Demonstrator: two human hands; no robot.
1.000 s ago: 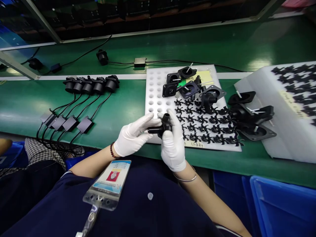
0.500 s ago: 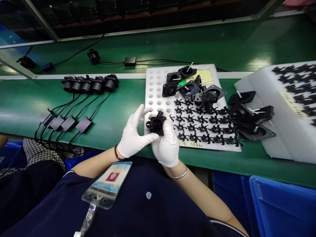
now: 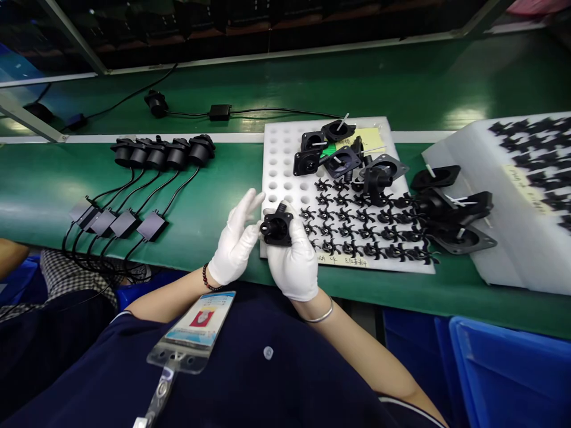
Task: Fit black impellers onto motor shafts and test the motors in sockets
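Note:
My right hand [image 3: 292, 261], in a white glove, is closed around a small black plastic pump housing [image 3: 277, 229] with a round cavity facing up and short pipe stubs. Just left of it, my gloved left hand [image 3: 236, 241] has its fingers stretched out and its thumb close to the housing; I cannot tell if they touch. Beneath and right of the hands lies a white foam tray [image 3: 273, 142] holding rows of small black impellers [image 3: 345, 230]. More black pump housings [image 3: 343, 160], some with thin white shafts standing up, rest on the tray's far part.
Several black motor units [image 3: 156, 154] with cables and grey boxes [image 3: 151, 226] stand at left. Another motor [image 3: 156, 104] lies on the far green belt [image 3: 303, 83]. A thick foam block [image 3: 486, 178] stands at right, above a blue bin [image 3: 504, 368]. A person's checkered clothing [image 3: 71, 273] shows at left.
My right hand and the housing have shifted slightly left. My left hand has drawn back a little from the housing, its fingers closer together. The motor on the far belt has moved left.

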